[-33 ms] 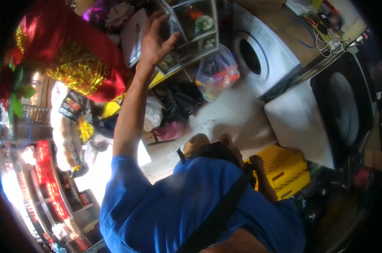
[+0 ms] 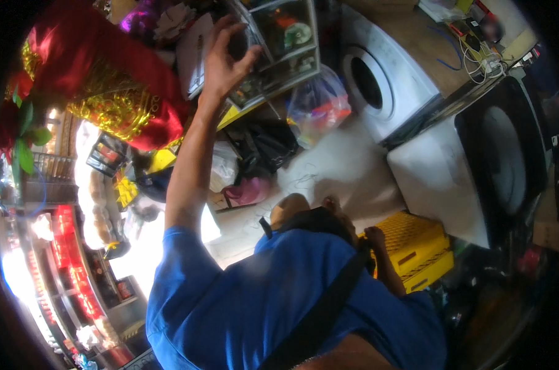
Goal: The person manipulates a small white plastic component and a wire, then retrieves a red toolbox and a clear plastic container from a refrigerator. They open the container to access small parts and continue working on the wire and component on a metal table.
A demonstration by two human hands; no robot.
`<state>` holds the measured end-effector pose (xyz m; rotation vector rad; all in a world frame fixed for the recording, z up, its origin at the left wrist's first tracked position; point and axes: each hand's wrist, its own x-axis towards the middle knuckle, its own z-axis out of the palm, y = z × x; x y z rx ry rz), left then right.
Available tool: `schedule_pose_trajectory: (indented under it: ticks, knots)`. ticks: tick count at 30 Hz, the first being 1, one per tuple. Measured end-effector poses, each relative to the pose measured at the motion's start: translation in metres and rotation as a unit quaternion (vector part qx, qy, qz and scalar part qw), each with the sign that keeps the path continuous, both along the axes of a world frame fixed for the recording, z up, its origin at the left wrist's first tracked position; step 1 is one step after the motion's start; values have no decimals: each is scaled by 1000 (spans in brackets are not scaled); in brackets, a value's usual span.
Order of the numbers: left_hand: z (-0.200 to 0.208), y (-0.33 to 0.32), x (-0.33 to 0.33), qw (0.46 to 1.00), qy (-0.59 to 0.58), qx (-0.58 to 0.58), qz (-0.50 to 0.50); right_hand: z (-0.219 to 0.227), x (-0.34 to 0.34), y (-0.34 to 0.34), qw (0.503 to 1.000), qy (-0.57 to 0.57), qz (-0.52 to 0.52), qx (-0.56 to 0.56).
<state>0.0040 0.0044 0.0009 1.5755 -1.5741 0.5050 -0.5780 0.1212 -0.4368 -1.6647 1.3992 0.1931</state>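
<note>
My left arm stretches up and forward, and my left hand [image 2: 226, 65] is raised at the side of a metal-framed glass case [image 2: 285, 37]. Its fingers are curved, with the thumb spread well apart from them. The fingertips overlap the case's frame in the picture, so whether they touch it is unclear. Through the panes I see a round pale disc and small coloured items. My right hand [image 2: 374, 236] is low at my side, beside a yellow plastic crate [image 2: 418, 246]. Its fingers look curled in shadow, and what they hold, if anything, is hidden.
Front-loading washing machines, one white [image 2: 387, 68] and one with a dark front [image 2: 476, 166], stand to the right. A clear bag [image 2: 319, 105] of colourful items hangs below the case. Red cloth with gold trim [image 2: 131, 80] fills the upper left, above stocked shelves [image 2: 76, 271].
</note>
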Motion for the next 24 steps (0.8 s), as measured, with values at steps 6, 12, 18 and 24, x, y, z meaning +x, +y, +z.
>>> schedule_pose_trajectory:
  ticks: [6,12,18,24]
  knots:
    - [98,-46,-39,937,189,288,-60,-1,-22,-40,994,-37,45,-97]
    - [191,-113,-44,657,179,719,-140,-3,43,-93,987,-126,-86,-42]
    - [125,-167,-13,650,144,730,-155,-24,71,-81,980,-143,-140,-1]
    - [131,-151,-41,644,149,746,-81,-9,82,-75,973,-154,-171,21]
